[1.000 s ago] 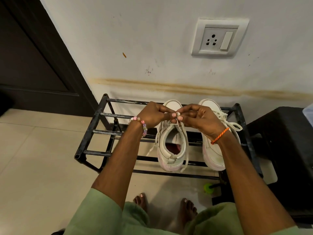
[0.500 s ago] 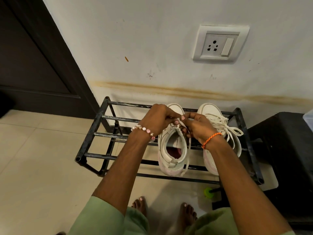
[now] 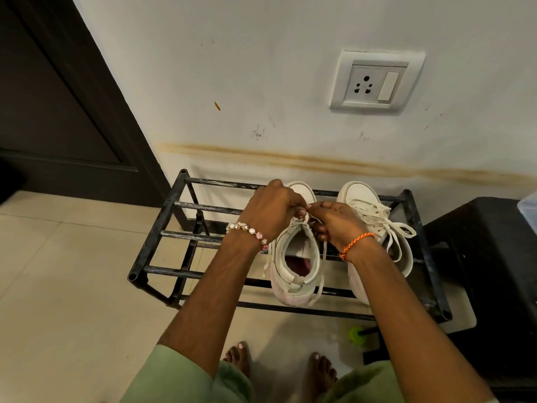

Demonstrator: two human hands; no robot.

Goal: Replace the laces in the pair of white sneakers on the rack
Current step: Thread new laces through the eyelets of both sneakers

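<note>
Two white sneakers stand side by side on a black metal rack (image 3: pixel 162 237), toes to the wall. The left sneaker (image 3: pixel 293 271) has its mouth wide, and loose white lace ends (image 3: pixel 321 274) hang down its sides. My left hand (image 3: pixel 270 210) and my right hand (image 3: pixel 337 221) meet over its upper eyelets, fingers curled, each pinching the lace there. The right sneaker (image 3: pixel 374 216) is laced and tied in a bow. My hands hide the left sneaker's eyelets.
The rack stands against a white wall with a switch socket (image 3: pixel 374 80). A dark door (image 3: pixel 58 97) is at the left and a black stool (image 3: pixel 494 257) at the right. A small green ball (image 3: pixel 356 334) lies on the tiled floor by my bare feet.
Both hands have dropped lower and closer to the left sneaker's tongue, still holding the lace. The right sneaker's bow, earlier partly behind my right hand, now shows.
</note>
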